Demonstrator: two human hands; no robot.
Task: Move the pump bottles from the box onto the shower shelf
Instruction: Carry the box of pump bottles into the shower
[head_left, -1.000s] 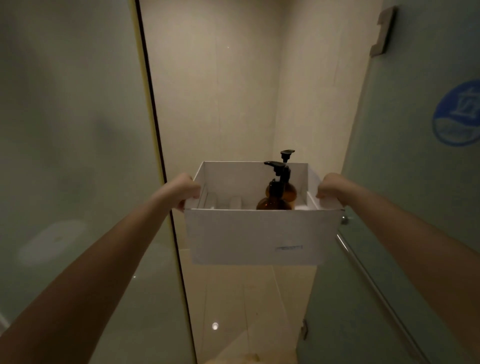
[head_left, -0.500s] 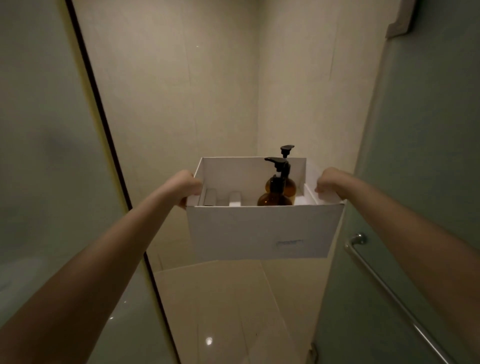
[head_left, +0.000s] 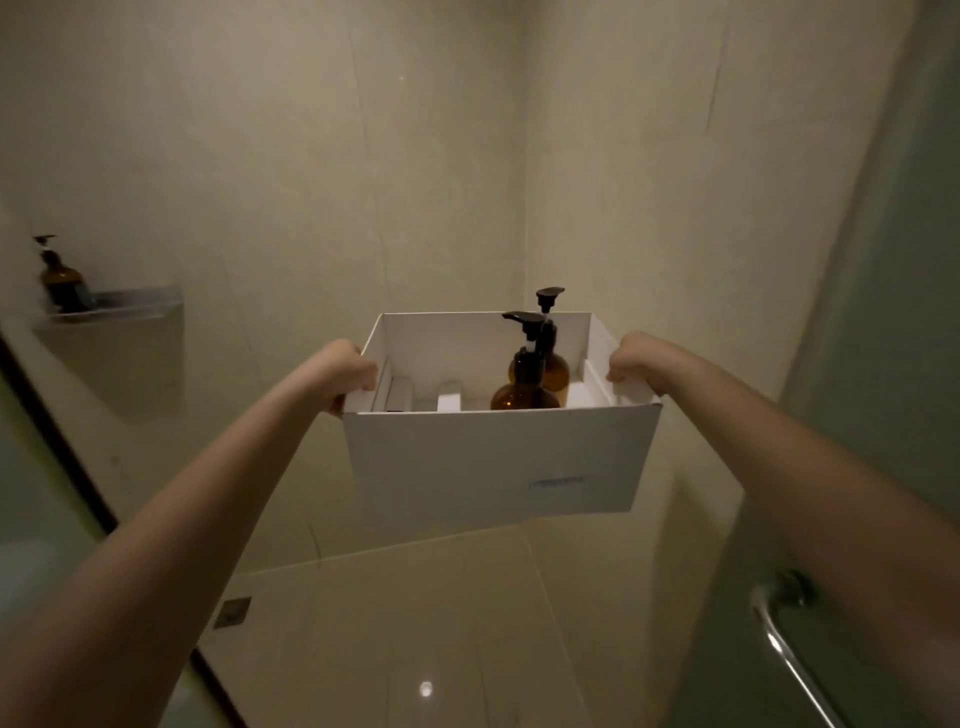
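I hold a white cardboard box (head_left: 493, 457) out in front of me, inside the shower stall. My left hand (head_left: 345, 371) grips its left rim and my right hand (head_left: 631, 361) grips its right rim. Two amber pump bottles with black pumps stand upright in the box's right half: a near bottle (head_left: 522, 392) and a far bottle (head_left: 553, 366) partly behind it. On the left wall a metal shower shelf (head_left: 137, 306) carries one more amber pump bottle (head_left: 62, 283).
A dark-framed glass panel (head_left: 57, 457) runs along the left. A frosted glass door with a chrome handle bar (head_left: 784, 649) stands at the right. Beige tiled walls meet in a corner behind the box. A floor drain (head_left: 234, 609) lies at lower left.
I have moved forward into the stall with the box; the glass panel edge slid left and the wall shelf with its bottle came into view. Both hands keep their grip.
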